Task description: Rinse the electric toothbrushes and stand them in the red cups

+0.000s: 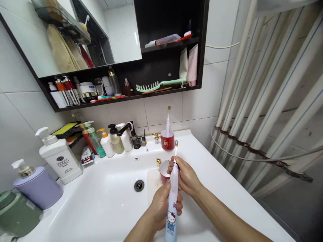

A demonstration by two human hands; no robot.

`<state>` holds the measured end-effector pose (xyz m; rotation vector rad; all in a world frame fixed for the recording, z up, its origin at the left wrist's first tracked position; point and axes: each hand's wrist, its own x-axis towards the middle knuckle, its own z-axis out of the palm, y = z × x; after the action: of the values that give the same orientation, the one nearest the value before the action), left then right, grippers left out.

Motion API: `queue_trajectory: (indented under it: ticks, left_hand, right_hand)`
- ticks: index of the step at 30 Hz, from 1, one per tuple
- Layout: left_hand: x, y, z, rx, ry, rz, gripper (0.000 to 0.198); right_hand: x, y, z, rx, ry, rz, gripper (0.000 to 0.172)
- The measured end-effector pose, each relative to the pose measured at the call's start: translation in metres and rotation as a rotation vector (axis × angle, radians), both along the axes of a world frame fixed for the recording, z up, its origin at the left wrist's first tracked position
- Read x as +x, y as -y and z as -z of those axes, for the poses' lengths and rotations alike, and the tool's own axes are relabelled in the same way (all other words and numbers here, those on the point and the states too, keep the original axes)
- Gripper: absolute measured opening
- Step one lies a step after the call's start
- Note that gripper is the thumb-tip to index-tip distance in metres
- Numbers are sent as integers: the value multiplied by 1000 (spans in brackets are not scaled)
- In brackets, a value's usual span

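An electric toothbrush [173, 188], pink shading to light blue with a cartoon cat on its handle, is held upright over the right side of the sink. My left hand [161, 203] is closed around the handle. Higher up, my right hand [185, 174] pinches the neck of the white brush head [176, 144], whose bristles point up. Partly hidden behind my hands, a red cup [164, 168] with a gold handle sits on a pale mat [153, 183]. Another red cup [168, 141] on the rim holds a pale pink toothbrush handle [168, 125].
A black faucet [136, 136] rises behind the white sink [108, 188], with several pump bottles [107, 143] beside it. On the left stand a purple dispenser [39, 186] and a white bottle [60, 158]. A dark mirror cabinet [161, 67] hangs above; pipes [264, 84] run along the right.
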<state>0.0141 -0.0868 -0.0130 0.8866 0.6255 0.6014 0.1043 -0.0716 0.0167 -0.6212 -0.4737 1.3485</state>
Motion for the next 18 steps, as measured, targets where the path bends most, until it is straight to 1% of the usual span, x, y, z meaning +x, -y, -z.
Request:
queue_trajectory:
  ticks: [4, 5, 8, 9, 10, 13, 14, 15, 18]
  left_hand:
    - [0, -1, 0, 233, -131, -129, 41]
    - [0, -1, -1, 240, -142, -126, 41]
    - [-2, -2, -3, 111, -97, -21, 43]
    - [-3, -2, -3, 98, -89, -6, 44]
    - [-3, -2, -4, 121, -100, -14, 45]
    - [-3, -2, -5, 268, -176, -102, 44]
    - [-4, -3, -5, 270, -179, -103, 44]
    - [-4, -3, -5, 233, -164, -78, 44]
    - [-6, -4, -5, 46, -81, 54, 45]
  right_hand:
    - [0, -1, -1, 0, 31, 38, 14]
    - [-1, -1, -2, -2, 31, 40, 14]
    - [-1, -1, -2, -2, 21, 30, 14]
    - [-1, -1, -2, 0, 21, 31, 14]
    - [-1, -1, -2, 2, 24, 35, 14]
    - [-1, -1, -1, -1, 36, 48, 14]
    - [-1, -1, -1, -5, 36, 48, 14]
    - [-1, -1, -1, -8, 32, 48, 14]
    - [-1, -1, -2, -10, 20, 55, 14]
